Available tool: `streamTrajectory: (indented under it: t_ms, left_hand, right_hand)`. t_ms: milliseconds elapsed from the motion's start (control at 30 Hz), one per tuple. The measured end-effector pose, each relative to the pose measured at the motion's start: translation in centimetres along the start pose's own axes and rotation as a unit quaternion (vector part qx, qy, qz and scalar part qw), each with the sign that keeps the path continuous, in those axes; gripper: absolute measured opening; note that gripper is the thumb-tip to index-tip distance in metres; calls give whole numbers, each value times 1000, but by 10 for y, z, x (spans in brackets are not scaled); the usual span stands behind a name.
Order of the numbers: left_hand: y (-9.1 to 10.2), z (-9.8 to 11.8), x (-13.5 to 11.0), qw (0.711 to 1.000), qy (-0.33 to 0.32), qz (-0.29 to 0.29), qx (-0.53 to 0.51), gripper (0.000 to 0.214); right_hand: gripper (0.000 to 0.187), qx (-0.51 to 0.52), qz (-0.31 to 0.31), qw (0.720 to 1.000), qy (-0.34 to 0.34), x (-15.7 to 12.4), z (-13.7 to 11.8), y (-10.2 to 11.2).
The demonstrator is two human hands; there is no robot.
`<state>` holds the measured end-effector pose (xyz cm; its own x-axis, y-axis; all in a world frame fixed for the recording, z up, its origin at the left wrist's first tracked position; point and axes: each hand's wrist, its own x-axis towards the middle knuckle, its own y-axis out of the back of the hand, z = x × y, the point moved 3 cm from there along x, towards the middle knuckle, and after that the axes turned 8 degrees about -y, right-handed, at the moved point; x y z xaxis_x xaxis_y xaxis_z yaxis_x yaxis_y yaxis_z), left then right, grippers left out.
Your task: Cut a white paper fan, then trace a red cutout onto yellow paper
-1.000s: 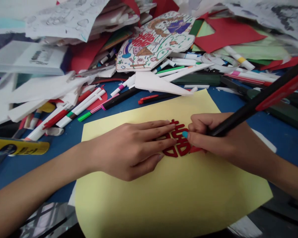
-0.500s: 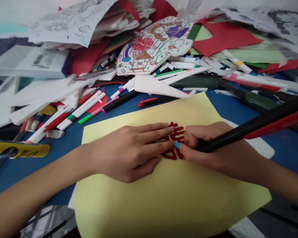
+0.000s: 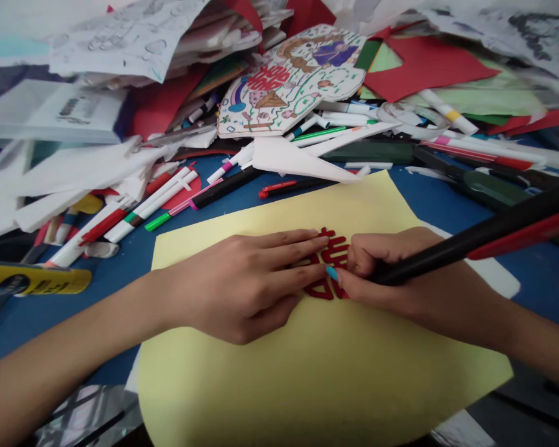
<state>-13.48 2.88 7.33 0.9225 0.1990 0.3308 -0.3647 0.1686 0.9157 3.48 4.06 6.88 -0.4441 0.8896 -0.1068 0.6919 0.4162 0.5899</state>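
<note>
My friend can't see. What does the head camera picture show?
Left hand and right hand touch a red paper cutout on yellow paper; the right grips a black-and-red pen. Felt pens and paper scraps crowd a blue table.

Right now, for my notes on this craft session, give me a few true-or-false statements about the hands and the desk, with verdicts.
1. The left hand rests open on a pale yellow sheet, its fingertips on a red paper cutout. True.
2. The right hand grips a paintbrush. False: it grips a black-and-red pen.
3. The pale yellow sheet lies on a blue table top. True.
4. The coloured drawing lies under the pale yellow sheet. False: it sits on the pile of papers beyond the sheet.
</note>
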Motion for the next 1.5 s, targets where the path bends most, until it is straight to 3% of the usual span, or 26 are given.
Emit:
streamTrajectory:
  t_ms: [300,400,567,833,933,1033,1167,1333,1500]
  left_hand:
    - [-1,0,0,1000,4,-2,-7,34]
    - [-1,0,-1,1000,7,-8,-4,36]
    - [-2,-1,-4,999,30,-22,-8,40]
    - [1,-2,-2,999,18,-38,-29,34]
    - [1,-2,-3,998,6,-58,-27,37]
    - [1,-3,-4,998,8,-64,-20,40]
    - [1,-3,-5,998,12,-65,-16,42]
    - [-1,-5,-4,996,19,-82,-38,42]
    - [1,-4,-5,994,25,-93,-50,43]
  right_hand:
    - [31,-2,9,1000,15,0,-1,-1]
    - [30,7,53,998,-21,-1,0,6]
    - [34,112,149,982,-36,-3,7,19]
    - [36,251,50,945,-205,19,11,25]
    - [33,142,5,977,-156,32,2,26]
    - [30,35,46,996,-67,38,-11,24]
    - [26,40,109,993,-30,34,-15,17]
    - [24,32,36,998,-49,25,-1,6]
    - [26,-2,27,999,-26,20,-2,1]
